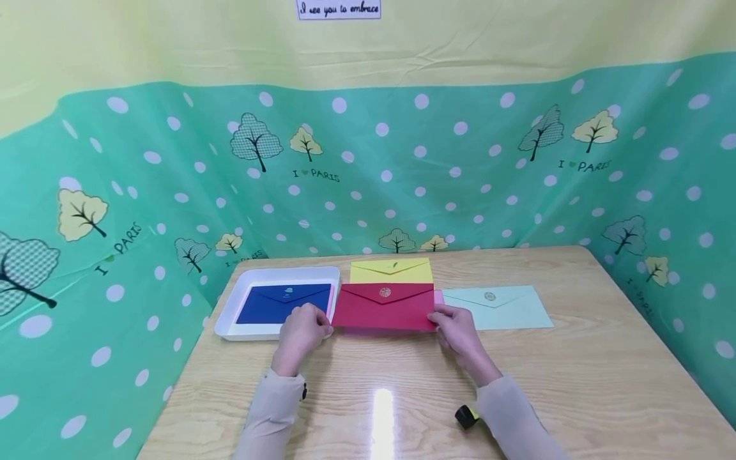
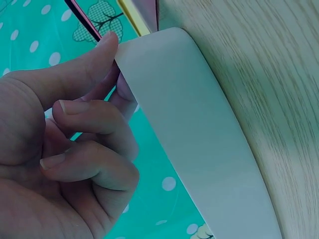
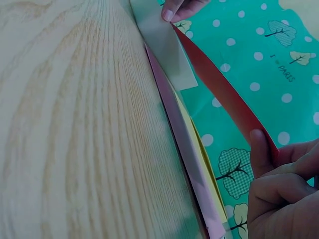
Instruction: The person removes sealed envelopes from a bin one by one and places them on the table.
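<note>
A red envelope (image 1: 384,310) with a gold emblem on its flap is held between both hands, raised off the table in the right wrist view. My left hand (image 1: 301,332) pinches its near left corner beside the white tray (image 1: 247,336). At the right edge, my right hand (image 1: 457,329) grips it between thumb and fingers. Beneath and behind it lie a yellow envelope (image 1: 391,271) and a pink envelope (image 3: 182,124), both partly covered. Inside the tray rests a dark blue envelope (image 1: 282,304), with a pink edge showing beside it.
A pale green envelope (image 1: 508,309) lies to the right on the wooden table (image 1: 581,377). Near my right forearm is a small black object (image 1: 466,416), its kind unclear. A patterned green cloth (image 1: 368,191) hangs behind the table and along its sides.
</note>
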Demonstrator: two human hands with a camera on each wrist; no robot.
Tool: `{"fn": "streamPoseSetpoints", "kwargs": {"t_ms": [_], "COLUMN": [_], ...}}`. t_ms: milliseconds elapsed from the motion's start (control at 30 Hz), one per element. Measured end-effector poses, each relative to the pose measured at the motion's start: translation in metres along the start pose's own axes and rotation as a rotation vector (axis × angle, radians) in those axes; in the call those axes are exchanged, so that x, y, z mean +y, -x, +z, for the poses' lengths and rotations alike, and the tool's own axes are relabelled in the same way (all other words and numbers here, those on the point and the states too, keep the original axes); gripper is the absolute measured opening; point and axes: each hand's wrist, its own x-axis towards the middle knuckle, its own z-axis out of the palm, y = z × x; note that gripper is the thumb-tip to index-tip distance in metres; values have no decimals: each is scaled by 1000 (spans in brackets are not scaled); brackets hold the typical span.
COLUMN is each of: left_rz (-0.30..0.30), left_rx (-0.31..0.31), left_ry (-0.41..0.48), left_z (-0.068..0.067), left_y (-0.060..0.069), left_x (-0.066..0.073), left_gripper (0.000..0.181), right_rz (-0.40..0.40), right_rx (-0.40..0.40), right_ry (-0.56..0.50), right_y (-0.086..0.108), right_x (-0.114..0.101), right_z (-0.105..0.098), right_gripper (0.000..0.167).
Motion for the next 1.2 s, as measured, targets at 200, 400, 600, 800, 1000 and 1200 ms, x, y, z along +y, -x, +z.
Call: {"fn": "streamPoseSetpoints", "kwargs": {"t_ms": [200, 400, 600, 800, 1000, 1200], "left_rz": [-16, -24, -37, -48, -31, -21], "left_rx": [-6, -7, -8, -17, -15, -3], "left_ry": [-13, 2, 1, 11, 3, 5], "left_z": [1, 2, 2, 1, 2, 3], "left_y": [0, 0, 0, 0, 2, 0], "left_x": [1, 1, 2, 2, 1, 1], "left_gripper": [11, 11, 10, 9, 9, 8], "right_rz": [-6, -11, -1, 16, 8, 16], "right_rx": [-4, 14, 7, 17, 6, 9], "right_ry": [0, 31, 41, 66, 77, 118], "right_y": [4, 7, 9, 15, 25, 31], "right_x": [-1, -1, 2, 4, 4, 4], "right_z": [-5, -10, -14, -14, -15, -17], "right_gripper": [45, 45, 44, 45, 43, 42]}}
